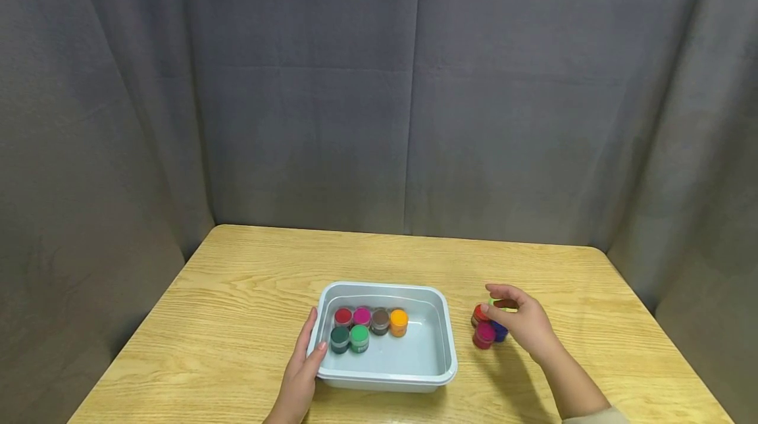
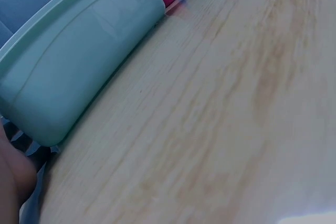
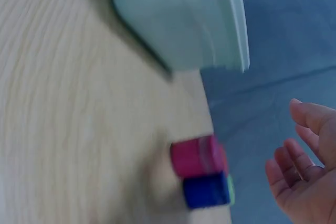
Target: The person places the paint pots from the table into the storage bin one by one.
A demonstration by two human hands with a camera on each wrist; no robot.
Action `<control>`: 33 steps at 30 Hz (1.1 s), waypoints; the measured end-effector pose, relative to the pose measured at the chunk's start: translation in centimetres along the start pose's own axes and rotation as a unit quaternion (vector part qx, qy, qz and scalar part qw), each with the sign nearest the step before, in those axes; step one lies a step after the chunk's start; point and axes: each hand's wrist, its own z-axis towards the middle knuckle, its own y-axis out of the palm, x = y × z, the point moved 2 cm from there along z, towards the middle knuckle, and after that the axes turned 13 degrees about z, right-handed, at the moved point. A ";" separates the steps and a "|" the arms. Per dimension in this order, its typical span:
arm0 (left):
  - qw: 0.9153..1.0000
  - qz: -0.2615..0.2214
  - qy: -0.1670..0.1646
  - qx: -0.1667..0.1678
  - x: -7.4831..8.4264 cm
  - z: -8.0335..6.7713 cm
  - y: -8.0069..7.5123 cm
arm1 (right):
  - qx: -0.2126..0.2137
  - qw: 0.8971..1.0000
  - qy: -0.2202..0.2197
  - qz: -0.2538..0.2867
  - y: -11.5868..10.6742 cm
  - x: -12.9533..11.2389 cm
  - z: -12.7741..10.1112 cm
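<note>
A light-blue plastic tub (image 1: 414,358) holds several small paint jars on its left side: red, magenta, brown, an orange jar (image 1: 399,322), dark green and a green jar (image 1: 359,338). My left hand (image 1: 301,371) grips the tub's left wall, thumb over the rim and fingers along the outside. To the right of the tub, a crimson paint jar (image 1: 483,336), a red jar (image 1: 480,314), a blue jar (image 3: 206,191) and a partly hidden light-green jar stand close together. Over this group hovers my right hand (image 1: 524,322), thumb and fingers apart, holding nothing; the right wrist view shows it above the jars.
The tub and jars stand on a wooden table (image 1: 249,292) towards its near edge. Grey curtains (image 1: 308,95) hang behind the table and along both sides.
</note>
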 end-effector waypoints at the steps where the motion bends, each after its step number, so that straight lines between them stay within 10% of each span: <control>1: 1.000 0.000 -0.001 0.000 0.0 0.0 0.0 | 0.005 1.000 0.004 -0.007 -0.3 0.4 0.0; 33: 1.000 -0.009 0.001 -0.005 0.2 -0.1 0.0 | -0.021 0.999 0.036 -0.033 -2.3 7.2 0.3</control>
